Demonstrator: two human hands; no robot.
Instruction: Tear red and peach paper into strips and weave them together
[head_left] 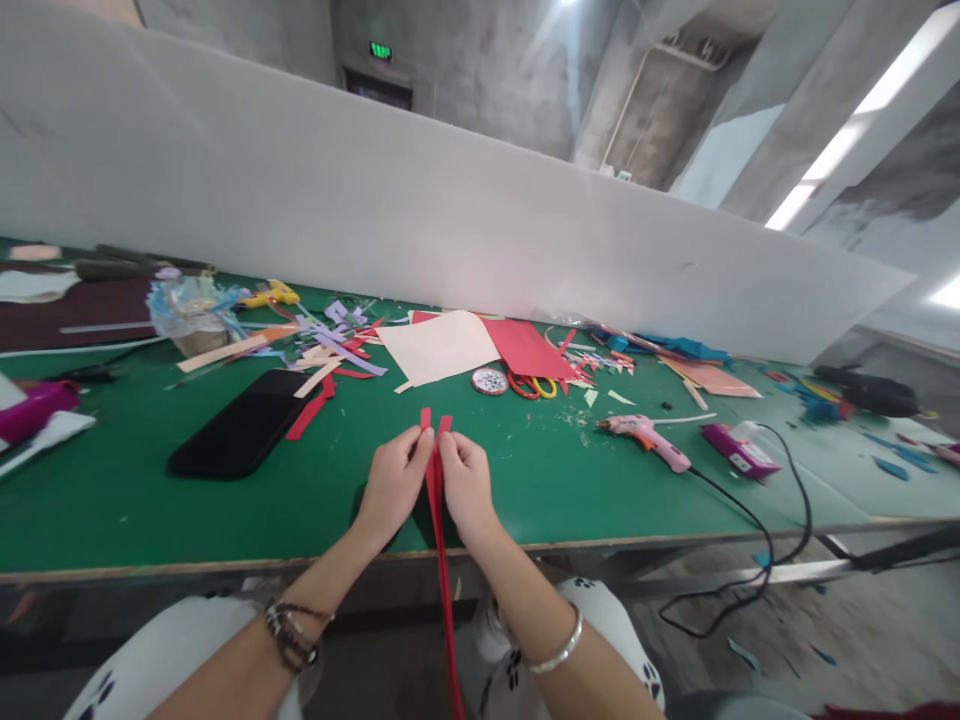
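Both my hands meet over the near edge of the green table (225,500). My left hand (394,480) and my right hand (465,482) pinch the upper ends of long red paper strips (442,580). The strips hang down between my forearms, past the table edge toward my lap. Their two short tips stick up above my fingertips. A beaded bracelet sits on my left wrist and a silver bangle on my right.
A black phone (244,425) lies left of my hands. Farther back are cream paper (439,345) and red paper (525,347), scissors (534,385), a small round tin (490,380) and paper scraps. A pink glue gun (645,438) with a black cord lies right. A white board (450,230) walls the back.
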